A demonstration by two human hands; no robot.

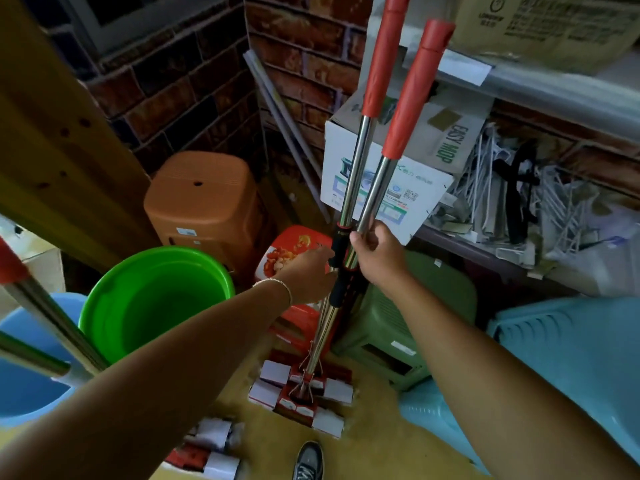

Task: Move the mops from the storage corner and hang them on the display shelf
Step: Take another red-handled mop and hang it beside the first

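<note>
Two mops stand together in the storage corner, each with a steel pole and an orange-red handle: one mop [358,161] behind, the other mop [412,98] in front. Their packaged heads [304,389] rest on the yellow floor. My right hand [375,252] grips the steel pole of the front mop just above the black collars. My left hand [308,275] reaches in from the left and touches the poles at the black collar [337,247]; its fingers are hidden behind the poles. Another mop pole [45,313] crosses the lower left.
A green basin [156,299], a blue basin [27,382] and an orange stool [201,202] crowd the left. A white "EASY MOP" box [408,157], hangers [519,195] and a shelf edge [554,84] sit right. Green stool [415,327] and blue crates [571,358] stand below. My shoe [308,460] is near.
</note>
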